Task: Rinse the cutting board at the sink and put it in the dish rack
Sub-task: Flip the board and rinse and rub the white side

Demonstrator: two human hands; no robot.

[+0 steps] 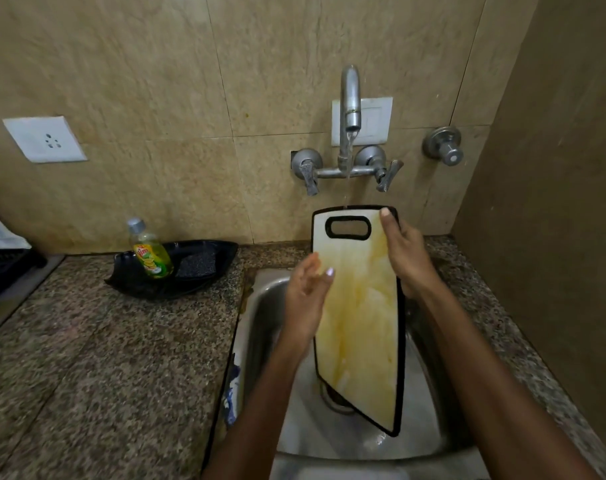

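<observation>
Rinse step in progress: cutting board stands nearly upright in the sink, handle end up under the running tap, yellow staining over most of its face. Right hand clamps the top right edge, fingers behind; left hand is spread flat against the left side of the face. Next, I'd guess: rub stains under the stream, then carry it left to the dish rack, barely in frame

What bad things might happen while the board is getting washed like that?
The cutting board is wet and only the right hand grips it, so it might slip and bang into the sink. Water from the tap hits its top edge and could splash out. The yellow stain may stay if the left hand rubs too little.
</observation>
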